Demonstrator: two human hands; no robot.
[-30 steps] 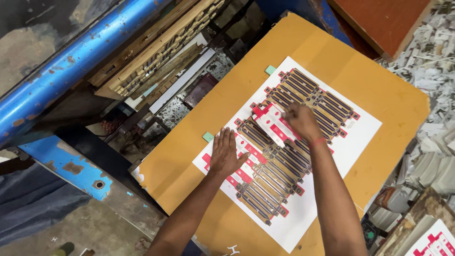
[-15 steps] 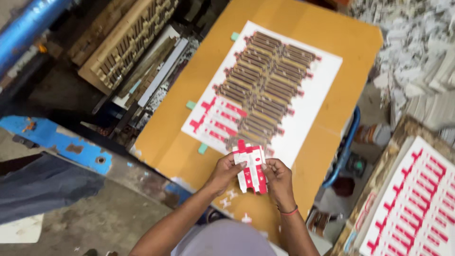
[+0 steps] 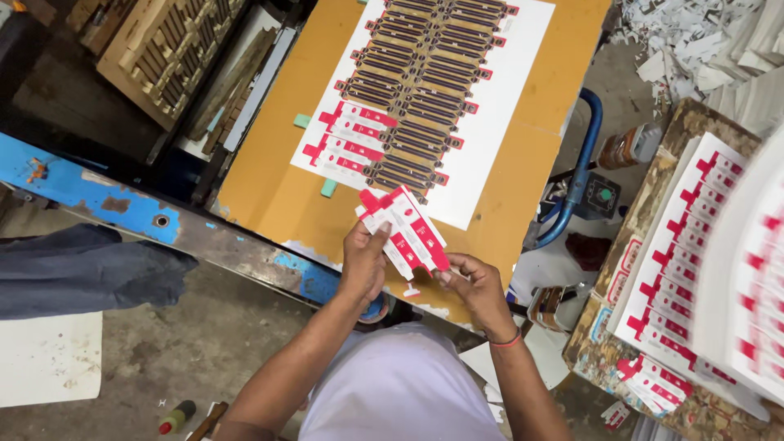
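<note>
Orange table (image 3: 269, 192) | printed sheet (image 3: 506, 98) beyond | both hands' fingers (image 3: 377, 238) pinch red-white carton blank (image 3: 406, 230)

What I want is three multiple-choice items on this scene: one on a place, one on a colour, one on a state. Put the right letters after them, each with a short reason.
1. Where does the big white sheet lie?
A. On the orange board
B. On the floor
C. On a chair

2. What colour is the print on the carton blank?
A. Green
B. Red
C. Yellow

3. How do the left hand and the right hand stand to the carton blank?
A. Both are clear of it
B. Both press it flat on the table
C. Both hold it up in the air

Answers: 1 A, the sheet rests flat on the orange board. 2 B, the blank is white with red panels. 3 C, fingers of both hands grip the blank, which is tilted above the board's near edge.
</note>
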